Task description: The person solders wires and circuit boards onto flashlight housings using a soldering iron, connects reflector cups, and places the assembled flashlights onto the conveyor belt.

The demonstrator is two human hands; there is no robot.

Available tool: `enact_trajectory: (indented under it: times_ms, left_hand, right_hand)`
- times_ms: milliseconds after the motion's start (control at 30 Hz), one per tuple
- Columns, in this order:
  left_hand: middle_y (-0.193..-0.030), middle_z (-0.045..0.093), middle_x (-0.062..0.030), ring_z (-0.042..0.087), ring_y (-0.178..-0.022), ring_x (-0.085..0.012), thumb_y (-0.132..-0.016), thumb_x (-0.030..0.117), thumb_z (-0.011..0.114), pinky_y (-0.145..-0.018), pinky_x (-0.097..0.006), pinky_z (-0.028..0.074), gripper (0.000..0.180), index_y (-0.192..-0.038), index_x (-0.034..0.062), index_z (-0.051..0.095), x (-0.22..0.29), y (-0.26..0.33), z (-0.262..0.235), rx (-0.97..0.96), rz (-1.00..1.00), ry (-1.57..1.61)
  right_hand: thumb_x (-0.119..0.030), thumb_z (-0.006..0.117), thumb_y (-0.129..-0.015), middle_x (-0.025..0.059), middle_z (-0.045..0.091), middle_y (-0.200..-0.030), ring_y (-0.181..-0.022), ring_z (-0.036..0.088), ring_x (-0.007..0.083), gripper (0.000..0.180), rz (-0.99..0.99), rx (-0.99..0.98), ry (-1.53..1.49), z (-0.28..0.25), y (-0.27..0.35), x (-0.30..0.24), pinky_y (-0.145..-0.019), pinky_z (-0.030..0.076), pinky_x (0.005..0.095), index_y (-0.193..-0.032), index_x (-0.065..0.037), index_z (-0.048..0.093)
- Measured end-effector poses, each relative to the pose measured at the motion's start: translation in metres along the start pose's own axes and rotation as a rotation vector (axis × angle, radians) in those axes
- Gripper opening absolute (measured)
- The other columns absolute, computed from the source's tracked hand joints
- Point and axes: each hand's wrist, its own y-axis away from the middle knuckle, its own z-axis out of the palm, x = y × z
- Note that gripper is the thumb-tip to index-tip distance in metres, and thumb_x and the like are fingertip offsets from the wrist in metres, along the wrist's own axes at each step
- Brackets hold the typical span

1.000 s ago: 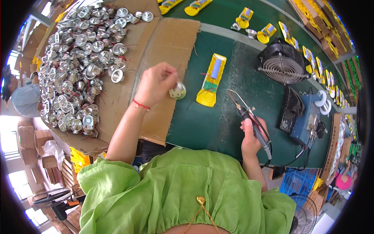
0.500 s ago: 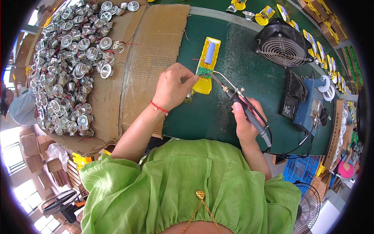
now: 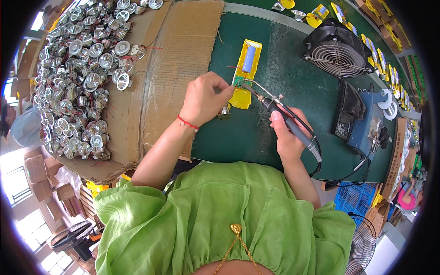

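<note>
A yellow plastic housing (image 3: pixel 240 99) lies on the green tabletop, holding a blue cylindrical battery (image 3: pixel 249 59) and a small green circuit board (image 3: pixel 243 81). At the board's left edge my left hand (image 3: pixel 201 100) is closed in a pinch; what sits between the fingertips is too small to make out. My right hand (image 3: pixel 292 137) grips a soldering iron (image 3: pixel 298 132) with a thin metal feed tube alongside it. Its tip and the tube's end meet at the board. Under my left hand a small reflector lamp (image 3: pixel 224 112) is partly hidden.
Silver reflector lamps (image 3: pixel 73 87) with red wires are heaped on cardboard (image 3: pixel 183 41) at left. A black fan (image 3: pixel 338 52) stands at far right, beside a blue soldering station (image 3: pixel 363 121) with a solder spool (image 3: pixel 386 98). More yellow housings (image 3: pixel 370 52) line the right side.
The soldering iron and my right hand have shifted slightly left and up, bringing the tip further over the board. My left hand keeps its pinch at the board's edge.
</note>
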Motion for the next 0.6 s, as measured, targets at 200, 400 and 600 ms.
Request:
enact_trajectory:
  times_ms: [200,400,600]
  left_hand:
    - [-0.078,0.063,-0.0086,0.062,-0.062,-0.0141,-0.082,0.019,0.069,-0.058,-0.029,0.048,0.022,-0.076,-0.0027,0.066,0.004,-0.002,-0.003,-0.068,-0.12,0.035]
    - [-0.075,0.062,-0.0078,0.061,-0.059,-0.012,-0.082,0.018,0.069,-0.055,-0.028,0.048,0.022,-0.076,-0.0027,0.066,0.001,-0.003,0.0,-0.043,-0.072,0.017]
    - [-0.073,0.063,-0.0068,0.06,-0.053,-0.0097,-0.083,0.018,0.068,-0.05,-0.026,0.047,0.022,-0.076,-0.0028,0.066,0.001,-0.003,0.0,-0.056,-0.087,0.037]
  right_hand:
    - [-0.004,0.072,-0.083,0.0067,0.066,-0.075,-0.063,0.058,0.0065,0.017,0.02,-0.006,-0.007,0.003,0.0,0.003,-0.057,0.047,0.0195,-0.095,0.005,0.064]
    - [-0.005,0.07,-0.084,0.0089,0.066,-0.075,-0.064,0.061,0.0096,0.019,0.126,0.09,-0.127,0.002,0.004,-0.001,-0.058,0.05,0.0216,-0.098,0.006,0.063]
    - [-0.007,0.07,-0.085,0.0123,0.066,-0.078,-0.065,0.062,0.0118,0.022,0.108,0.079,-0.104,-0.008,0.007,-0.005,-0.06,0.052,0.0234,-0.1,0.006,0.062]
